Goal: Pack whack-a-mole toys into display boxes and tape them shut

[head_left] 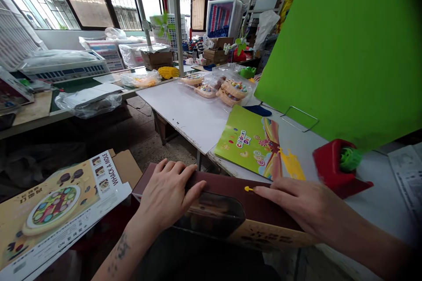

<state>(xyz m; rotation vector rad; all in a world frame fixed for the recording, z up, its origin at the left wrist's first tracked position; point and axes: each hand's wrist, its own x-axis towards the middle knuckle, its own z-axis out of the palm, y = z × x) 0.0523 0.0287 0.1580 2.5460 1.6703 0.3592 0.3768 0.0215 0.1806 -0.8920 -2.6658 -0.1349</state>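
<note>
Sm. yellow pc. point(249, 189): on top face of brown box point(224, 184), right of the window. Box lies just off the table's near edge. R hand point(305, 204) mostly closed, thumb & index apparently pinching pc.; L hand point(168, 189) half open, draped over box top, steadying. Step, I'd judge: working pc. at box top; in or out, can't tell. Calls for firm L hold, fine R pinch. Outward: green sheet point(231, 140) at table's point(184, 114) near edge; 1 Whack a Mole carton point(52, 206) left.
</note>
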